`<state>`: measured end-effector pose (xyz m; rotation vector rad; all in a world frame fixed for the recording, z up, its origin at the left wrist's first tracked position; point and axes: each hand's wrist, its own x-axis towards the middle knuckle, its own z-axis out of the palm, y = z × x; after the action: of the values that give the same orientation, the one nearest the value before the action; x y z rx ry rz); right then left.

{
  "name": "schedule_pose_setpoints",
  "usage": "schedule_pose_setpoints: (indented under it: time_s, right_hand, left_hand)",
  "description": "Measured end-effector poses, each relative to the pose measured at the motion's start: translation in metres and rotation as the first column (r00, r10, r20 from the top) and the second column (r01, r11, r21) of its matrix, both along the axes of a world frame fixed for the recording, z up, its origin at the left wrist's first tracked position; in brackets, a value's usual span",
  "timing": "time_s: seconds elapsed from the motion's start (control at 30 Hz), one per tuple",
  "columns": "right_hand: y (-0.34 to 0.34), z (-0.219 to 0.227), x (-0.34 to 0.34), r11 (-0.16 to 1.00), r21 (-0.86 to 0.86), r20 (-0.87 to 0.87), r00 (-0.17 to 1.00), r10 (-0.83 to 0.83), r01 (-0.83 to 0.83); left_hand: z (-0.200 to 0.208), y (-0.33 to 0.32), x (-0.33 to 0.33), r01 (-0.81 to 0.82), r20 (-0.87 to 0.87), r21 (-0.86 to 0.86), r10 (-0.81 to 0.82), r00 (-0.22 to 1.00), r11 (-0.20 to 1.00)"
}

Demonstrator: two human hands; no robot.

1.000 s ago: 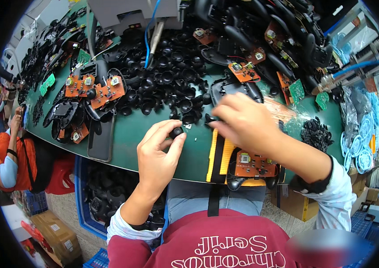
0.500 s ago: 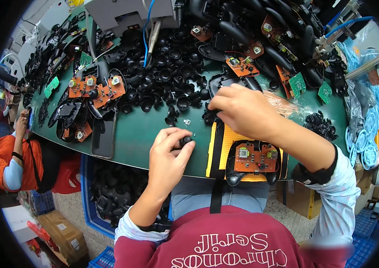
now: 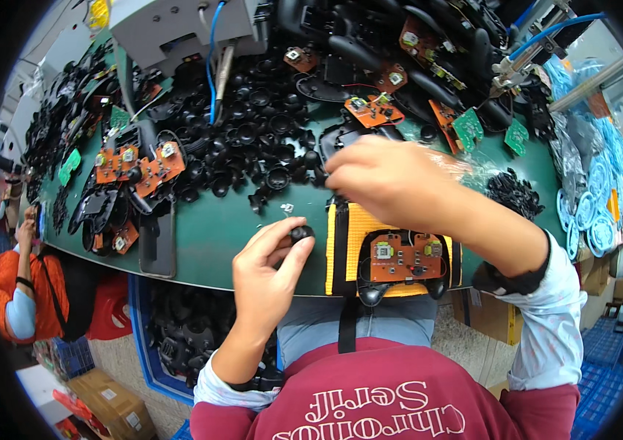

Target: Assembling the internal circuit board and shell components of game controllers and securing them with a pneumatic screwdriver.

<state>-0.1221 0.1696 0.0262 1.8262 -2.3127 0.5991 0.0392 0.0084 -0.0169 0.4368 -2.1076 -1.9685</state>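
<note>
My left hand (image 3: pixel 267 268) pinches a small round black thumbstick cap (image 3: pixel 301 234) between thumb and fingers, just left of the yellow mat (image 3: pixel 339 249). My right hand (image 3: pixel 392 180) is above the mat's far edge, its fingers bent together near the black caps there. Its fingertips are blurred, and I cannot make out what they hold. On the mat lies a black game controller shell (image 3: pixel 374 295) with an orange circuit board (image 3: pixel 403 257) face up in it. A small whitish part (image 3: pixel 287 209) lies on the green table beyond my left hand.
A heap of black thumbstick caps (image 3: pixel 253 132) covers the middle of the table (image 3: pixel 209 235). Controller shells and boards (image 3: pixel 157 169) lie at left and far right. A phone (image 3: pixel 158 246) is by the near edge. A blue crate (image 3: pixel 143 345) stands below; a person in orange (image 3: pixel 5 282) sits left.
The whole view has shifted, moving the table contents leftward. The thumbstick cap in my left hand now shows more fully between thumb and fingers. My right hand stays over the mat's far edge.
</note>
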Motion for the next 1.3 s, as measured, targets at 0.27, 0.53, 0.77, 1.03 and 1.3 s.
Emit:
schedule_pose_setpoints:
  time_s: [0.27, 0.53, 0.77, 1.03, 1.3]
  right_hand:
    - [0.132, -0.031, 0.051, 0.899, -0.123, -0.072, 0.9, -0.43, 0.419]
    - [0.142, -0.021, 0.062, 0.855, -0.142, 0.372, 0.828, -0.42, 0.498]
    - [0.123, -0.01, 0.077, 0.883, -0.233, 0.437, 0.855, -0.28, 0.408]
    - [0.122, -0.01, 0.075, 0.902, -0.168, 0.448, 0.846, -0.289, 0.398]
    - [0.123, -0.004, 0.07, 0.925, -0.1, 0.514, 0.815, -0.266, 0.365]
  left_hand:
    - [0.013, 0.011, -0.006, 0.234, -0.129, -0.044, -0.238, 0.963, 0.971]
    - [0.018, 0.022, -0.009, 0.21, -0.11, -0.18, -0.232, 0.967, 0.961]
    - [0.021, 0.031, -0.013, 0.223, -0.113, -0.31, -0.268, 0.957, 0.924]
    - [0.014, 0.047, -0.024, 0.304, -0.095, -0.423, -0.376, 0.922, 0.853]
    - [0.017, 0.048, -0.027, 0.39, -0.068, -0.515, -0.491, 0.869, 0.763]
